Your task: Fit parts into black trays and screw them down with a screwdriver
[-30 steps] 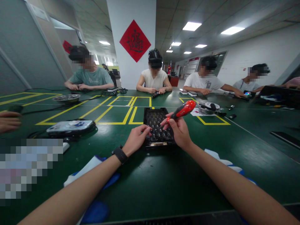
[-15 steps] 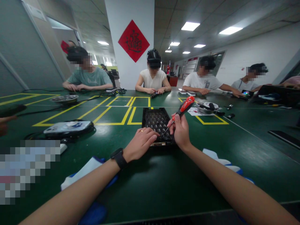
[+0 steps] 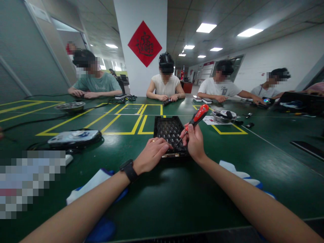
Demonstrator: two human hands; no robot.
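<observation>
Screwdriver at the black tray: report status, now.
Right hand gripping red-and-black screwdriver. Screwdriver slanting down to black tray. Left hand over tray's near-left corner, partly hiding it.

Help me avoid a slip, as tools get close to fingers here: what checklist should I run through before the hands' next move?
1. Screwdriver gripped: ok, the right hand holds it, handle up, tilted.
2. Shaft directed into the case: ok, it slants down inside.
3. Tip seated: cannot tell, too small to make out.
4. Left hand well away from the tip: not ok, it lies over the case's near end, close to the shaft's lower end.
5. Case flat on the table: ok, it appears to be.
6. Gloves out of the way: ok, they lie apart from the case.
</observation>
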